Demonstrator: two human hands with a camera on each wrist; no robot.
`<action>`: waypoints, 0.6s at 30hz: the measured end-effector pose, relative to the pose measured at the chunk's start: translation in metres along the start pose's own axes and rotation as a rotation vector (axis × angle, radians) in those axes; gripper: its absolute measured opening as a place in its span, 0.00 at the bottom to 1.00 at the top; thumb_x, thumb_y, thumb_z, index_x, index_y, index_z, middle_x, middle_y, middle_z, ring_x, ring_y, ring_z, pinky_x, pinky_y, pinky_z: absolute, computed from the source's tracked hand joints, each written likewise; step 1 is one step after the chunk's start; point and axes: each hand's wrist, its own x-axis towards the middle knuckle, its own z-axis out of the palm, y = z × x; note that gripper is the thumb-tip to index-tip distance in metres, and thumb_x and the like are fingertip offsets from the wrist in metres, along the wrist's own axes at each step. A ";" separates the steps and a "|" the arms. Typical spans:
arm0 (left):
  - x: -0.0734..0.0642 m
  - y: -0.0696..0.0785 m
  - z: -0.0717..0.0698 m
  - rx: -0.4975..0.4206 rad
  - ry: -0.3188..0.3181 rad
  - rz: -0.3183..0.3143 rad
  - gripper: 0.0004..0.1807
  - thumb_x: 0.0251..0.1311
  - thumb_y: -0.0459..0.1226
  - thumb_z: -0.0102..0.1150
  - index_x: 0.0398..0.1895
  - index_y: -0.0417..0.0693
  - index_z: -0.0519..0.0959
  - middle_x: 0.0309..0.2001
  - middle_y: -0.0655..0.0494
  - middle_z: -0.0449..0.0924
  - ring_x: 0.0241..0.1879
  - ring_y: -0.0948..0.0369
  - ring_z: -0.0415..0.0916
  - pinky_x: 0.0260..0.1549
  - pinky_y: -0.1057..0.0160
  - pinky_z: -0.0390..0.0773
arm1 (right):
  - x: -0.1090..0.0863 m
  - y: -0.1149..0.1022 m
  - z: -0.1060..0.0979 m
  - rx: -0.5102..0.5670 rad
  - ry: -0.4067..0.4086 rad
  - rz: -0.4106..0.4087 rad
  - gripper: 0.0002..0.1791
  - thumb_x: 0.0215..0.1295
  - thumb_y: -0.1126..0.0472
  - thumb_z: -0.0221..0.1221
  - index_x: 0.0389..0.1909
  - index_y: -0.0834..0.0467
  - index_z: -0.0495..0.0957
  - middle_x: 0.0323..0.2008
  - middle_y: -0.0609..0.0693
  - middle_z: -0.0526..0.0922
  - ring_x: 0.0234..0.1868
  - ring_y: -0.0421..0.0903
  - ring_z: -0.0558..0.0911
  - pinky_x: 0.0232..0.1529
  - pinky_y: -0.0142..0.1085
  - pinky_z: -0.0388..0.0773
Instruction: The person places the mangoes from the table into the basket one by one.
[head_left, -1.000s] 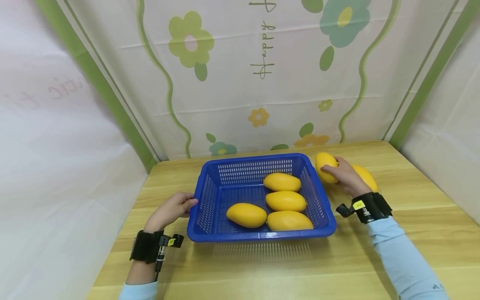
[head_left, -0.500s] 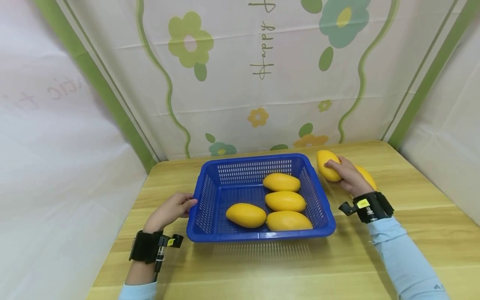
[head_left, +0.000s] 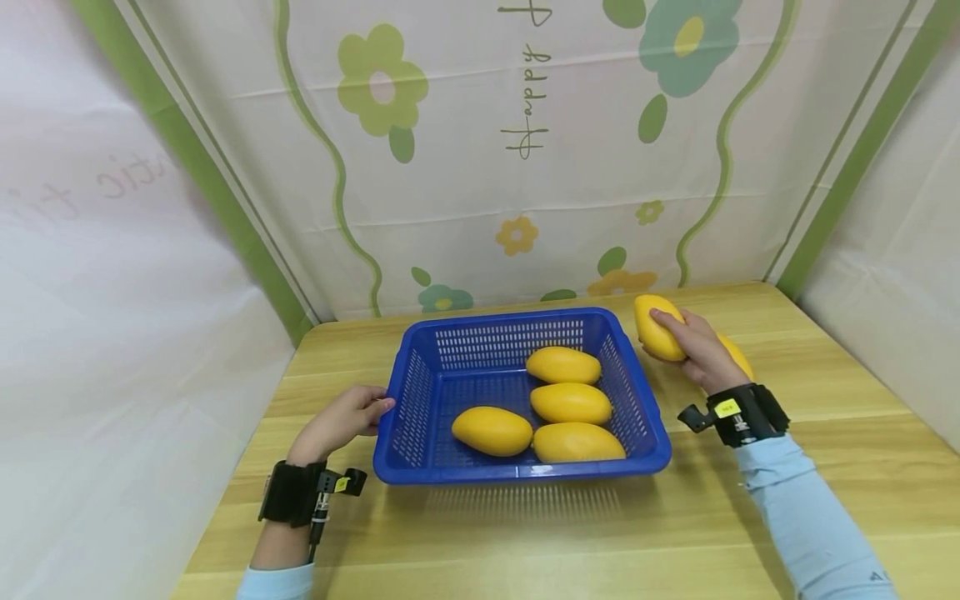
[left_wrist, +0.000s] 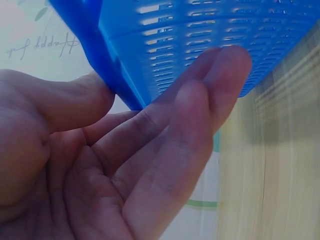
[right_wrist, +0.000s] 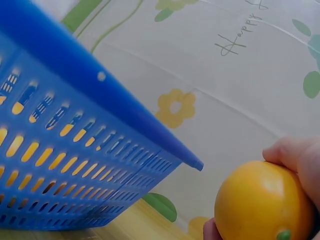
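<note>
A yellow mango [head_left: 656,327] is in my right hand [head_left: 701,350], with the thumb across its near side. In the right wrist view that mango [right_wrist: 262,200] shows its rounded end, just right of the basket's wall. My left hand [head_left: 341,425] holds the left rim of the blue plastic basket [head_left: 525,472]. The left wrist view shows the thumb [left_wrist: 85,100] at the rim and the other fingers [left_wrist: 187,130] along the outside of the slotted wall. Several mangoes [head_left: 572,403] lie in the basket's right and front parts.
Another mango [head_left: 737,354] lies on the wooden table [head_left: 465,550], partly hidden behind my right hand. A white flower-printed cloth [head_left: 465,183] stands behind the table, with plain white cloth at both sides.
My right hand has raised the mango slightly and shifted it a little right, tilting it. The left hand and the basket stay where they were.
</note>
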 end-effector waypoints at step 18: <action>0.000 0.000 0.000 -0.003 -0.002 -0.008 0.20 0.79 0.35 0.39 0.59 0.25 0.72 0.46 0.39 0.85 0.45 0.52 0.86 0.48 0.52 0.87 | -0.009 -0.013 0.007 -0.076 -0.002 -0.056 0.34 0.72 0.44 0.56 0.65 0.61 0.58 0.42 0.45 0.77 0.39 0.38 0.82 0.44 0.31 0.86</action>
